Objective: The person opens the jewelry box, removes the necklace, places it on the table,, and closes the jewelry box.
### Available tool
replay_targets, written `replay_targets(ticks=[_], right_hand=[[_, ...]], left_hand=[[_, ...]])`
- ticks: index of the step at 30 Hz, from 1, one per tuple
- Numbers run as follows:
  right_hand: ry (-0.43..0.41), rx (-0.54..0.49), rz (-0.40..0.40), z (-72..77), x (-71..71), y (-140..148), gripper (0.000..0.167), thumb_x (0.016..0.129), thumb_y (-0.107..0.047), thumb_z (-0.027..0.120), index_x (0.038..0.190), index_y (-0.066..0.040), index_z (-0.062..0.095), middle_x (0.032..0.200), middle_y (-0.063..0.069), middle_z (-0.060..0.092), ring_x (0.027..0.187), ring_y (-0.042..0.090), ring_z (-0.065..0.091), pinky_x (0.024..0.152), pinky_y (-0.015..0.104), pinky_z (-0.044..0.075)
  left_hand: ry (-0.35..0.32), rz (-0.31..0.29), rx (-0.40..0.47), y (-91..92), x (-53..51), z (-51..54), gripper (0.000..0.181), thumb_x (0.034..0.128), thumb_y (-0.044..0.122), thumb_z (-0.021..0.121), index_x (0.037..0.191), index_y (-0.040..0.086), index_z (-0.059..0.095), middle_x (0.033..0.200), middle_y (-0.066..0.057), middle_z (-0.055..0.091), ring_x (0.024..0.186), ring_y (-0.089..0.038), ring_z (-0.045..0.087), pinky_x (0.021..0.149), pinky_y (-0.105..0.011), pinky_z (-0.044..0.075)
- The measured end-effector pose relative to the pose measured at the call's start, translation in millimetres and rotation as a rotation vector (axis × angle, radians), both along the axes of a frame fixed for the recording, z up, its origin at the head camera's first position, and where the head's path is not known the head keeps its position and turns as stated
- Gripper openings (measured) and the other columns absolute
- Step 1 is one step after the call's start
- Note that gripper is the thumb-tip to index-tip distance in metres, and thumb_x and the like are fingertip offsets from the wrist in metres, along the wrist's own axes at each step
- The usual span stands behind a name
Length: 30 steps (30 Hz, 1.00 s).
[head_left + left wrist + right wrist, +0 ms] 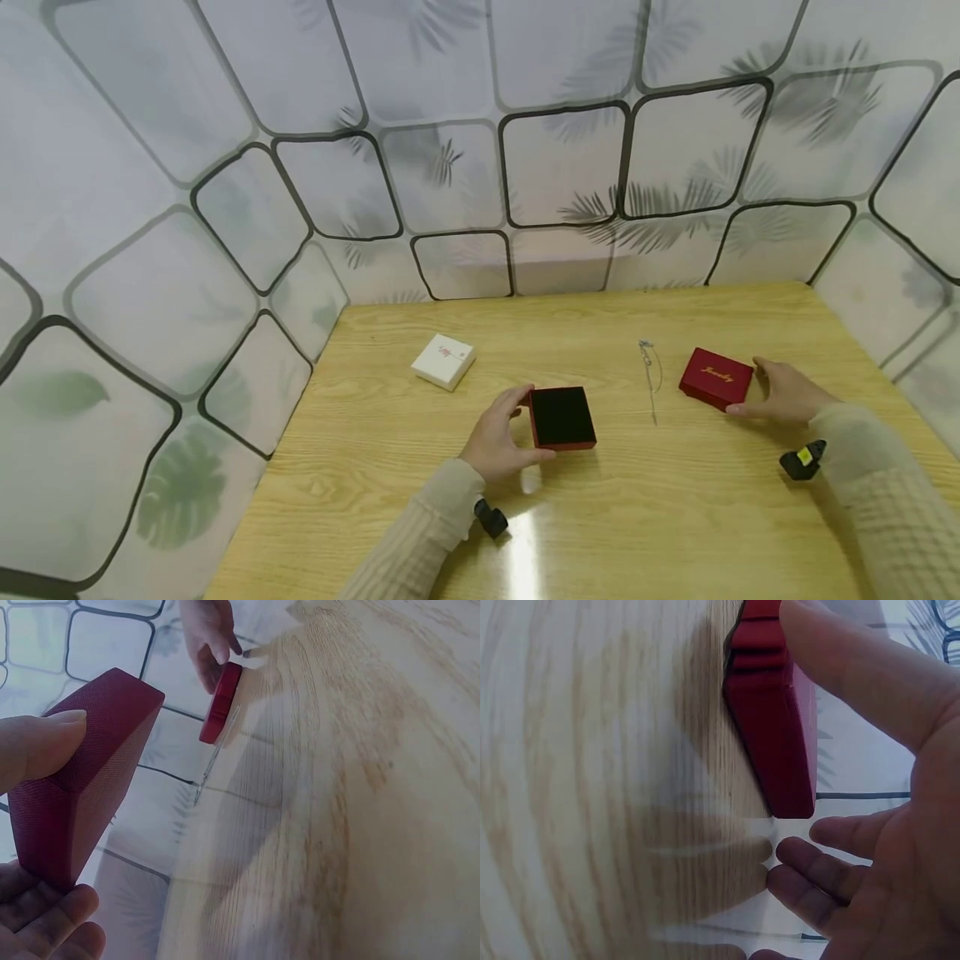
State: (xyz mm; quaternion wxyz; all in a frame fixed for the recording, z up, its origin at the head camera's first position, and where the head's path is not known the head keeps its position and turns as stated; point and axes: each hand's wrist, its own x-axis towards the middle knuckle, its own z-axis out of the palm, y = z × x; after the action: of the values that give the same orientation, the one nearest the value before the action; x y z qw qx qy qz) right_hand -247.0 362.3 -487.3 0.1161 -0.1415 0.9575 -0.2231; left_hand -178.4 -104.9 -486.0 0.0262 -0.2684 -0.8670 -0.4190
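Observation:
My left hand (501, 442) grips the left side of a red box base (561, 448) with a black inside facing up. In the left wrist view the thumb and fingers pinch this red box (97, 757) at opposite edges. At the right, my right hand (783, 393) is at the right edge of a red lid (716, 378) with gold lettering, which lies on the table. The right wrist view shows the thumb touching the red lid (776, 712), the other fingers loosely bent beside it. A thin silver chain (649, 375) lies left of the lid.
A small white box (443, 362) with red lettering sits at the back left of the wooden table (360, 433). A patterned curtain (562, 167) stands behind the table and along its sides.

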Motion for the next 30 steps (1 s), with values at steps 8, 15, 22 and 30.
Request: replay_targets(ticks=[8, 15, 22, 30], right_hand=[[0.033, 0.044, 0.004, -0.4, 0.9, 1.2, 0.109, 0.076, -0.046, 0.079, 0.135, 0.026, 0.023, 0.131, 0.049, 0.029, 0.117, 0.062, 0.03, 0.095, 0.07, 0.03], [0.021, 0.018, -0.017, -1.5, 0.3, 2.2, 0.108, 0.075, -0.051, 0.077, 0.136, 0.022, 0.027, 0.13, 0.048, 0.032, 0.117, 0.062, 0.031, 0.094, 0.07, 0.029], [0.022, 0.009, -0.006, -1.1, 0.6, 2.2, 0.108, 0.074, -0.052, 0.078, 0.134, 0.023, 0.03, 0.129, 0.047, 0.035, 0.117, 0.062, 0.032, 0.093, 0.07, 0.03], [0.021, -0.002, -0.007, 0.3, 0.8, 1.1, 0.106, 0.074, -0.053, 0.077, 0.134, 0.022, 0.032, 0.129, 0.046, 0.039, 0.116, 0.06, 0.038, 0.091, 0.069, 0.035]], left_hand=[[-0.006, 0.003, -0.012, 0.4, -0.4, 0.1, 0.097, 0.0712, 0.037, 0.085, 0.148, 0.011, 0.033, 0.139, 0.0, 0.046, 0.121, -0.014, 0.048, 0.1, -0.032, 0.045], [-0.001, -0.002, -0.014, 0.3, -0.6, 0.8, 0.096, 0.0721, 0.039, 0.084, 0.148, 0.012, 0.033, 0.139, 0.001, 0.046, 0.121, -0.014, 0.048, 0.1, -0.032, 0.045], [-0.002, -0.01, -0.019, 0.4, -1.9, -0.4, 0.096, 0.072, 0.039, 0.084, 0.148, 0.012, 0.032, 0.141, 0.001, 0.045, 0.123, -0.014, 0.047, 0.1, -0.034, 0.045], [0.006, -0.008, -0.037, 0.0, -1.8, 1.0, 0.096, 0.0718, 0.039, 0.085, 0.148, 0.011, 0.033, 0.141, -0.001, 0.045, 0.123, -0.015, 0.048, 0.1, -0.033, 0.045]])
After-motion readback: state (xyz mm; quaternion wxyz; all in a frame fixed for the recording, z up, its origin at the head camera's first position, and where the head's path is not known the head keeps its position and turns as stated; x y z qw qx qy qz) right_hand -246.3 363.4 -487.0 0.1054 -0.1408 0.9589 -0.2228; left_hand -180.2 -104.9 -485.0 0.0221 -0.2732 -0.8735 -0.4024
